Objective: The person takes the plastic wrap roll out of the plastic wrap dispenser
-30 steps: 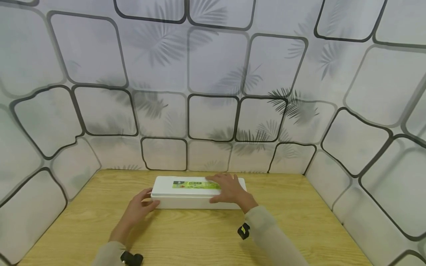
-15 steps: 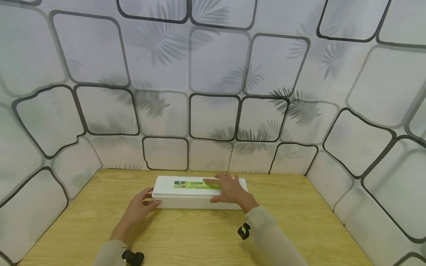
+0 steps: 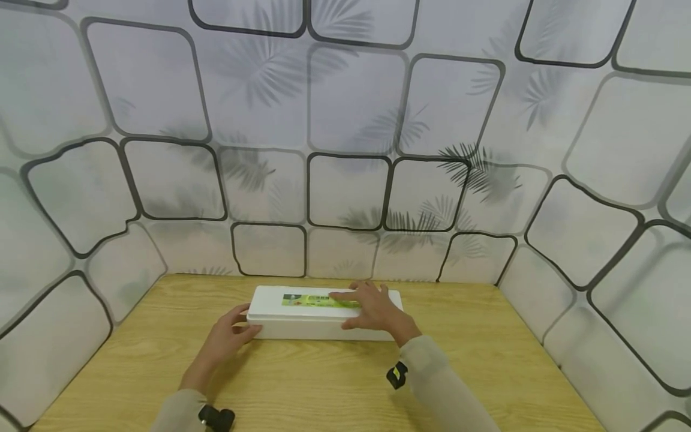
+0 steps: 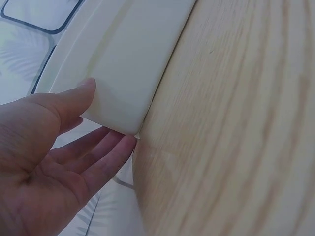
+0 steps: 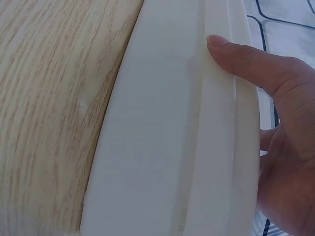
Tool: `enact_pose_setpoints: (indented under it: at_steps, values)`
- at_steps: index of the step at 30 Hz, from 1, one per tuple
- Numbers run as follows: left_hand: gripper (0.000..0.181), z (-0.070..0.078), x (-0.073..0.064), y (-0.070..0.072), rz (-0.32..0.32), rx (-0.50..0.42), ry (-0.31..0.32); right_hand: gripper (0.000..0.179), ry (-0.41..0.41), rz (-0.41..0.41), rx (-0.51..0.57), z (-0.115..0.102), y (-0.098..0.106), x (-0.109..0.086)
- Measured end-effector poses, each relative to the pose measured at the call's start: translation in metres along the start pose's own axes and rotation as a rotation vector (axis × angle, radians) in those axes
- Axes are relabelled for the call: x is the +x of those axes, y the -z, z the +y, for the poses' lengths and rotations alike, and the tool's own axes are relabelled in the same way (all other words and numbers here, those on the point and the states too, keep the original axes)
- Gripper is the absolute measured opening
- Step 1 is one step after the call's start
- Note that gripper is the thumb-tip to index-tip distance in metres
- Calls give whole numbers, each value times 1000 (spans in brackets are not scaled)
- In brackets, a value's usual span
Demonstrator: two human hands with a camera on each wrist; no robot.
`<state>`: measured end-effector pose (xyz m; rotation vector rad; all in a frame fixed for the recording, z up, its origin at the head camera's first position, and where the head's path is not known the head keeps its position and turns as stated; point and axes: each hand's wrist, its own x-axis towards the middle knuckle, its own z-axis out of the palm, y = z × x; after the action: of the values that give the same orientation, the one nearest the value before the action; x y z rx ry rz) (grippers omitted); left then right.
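Observation:
A long white lidded box (image 3: pixel 302 328) lies on the wooden table, with a green printed label (image 3: pixel 302 300) on its lid. My left hand (image 3: pixel 222 337) holds the box's left end; in the left wrist view the thumb lies on the front wall (image 4: pixel 118 73) and the fingers bend around the bottom corner. Over the right half of the lid, my right hand (image 3: pixel 373 311) grips the box, its index finger stretched across the label. The right wrist view shows that thumb on the lid's rim (image 5: pixel 216 118), the other fingers mostly hidden behind the box.
The light wooden table (image 3: pixel 302 384) reaches back to a pale wall covering (image 3: pixel 345 192) with dark rounded outlines and leaf prints, which also closes in both sides. Each wrist wears a small black device, one on the left (image 3: pixel 217 418) and one on the right (image 3: pixel 396 375).
Over the last second the right index finger has slid slightly left on the label. Otherwise both hands and the box keep their places; the head view has shifted slightly.

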<state>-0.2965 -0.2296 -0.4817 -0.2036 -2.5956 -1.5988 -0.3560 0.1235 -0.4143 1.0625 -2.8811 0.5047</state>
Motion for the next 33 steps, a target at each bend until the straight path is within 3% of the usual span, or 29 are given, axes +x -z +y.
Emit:
enact_pose_setpoints:
  at_steps: [17, 33]
  values:
    - [66, 5, 2, -1, 2, 20, 48, 67, 3, 29, -4, -2, 12, -1]
    - [70, 7, -1, 0, -16, 8, 29, 66, -21, 106, 9, 16, 24, -22]
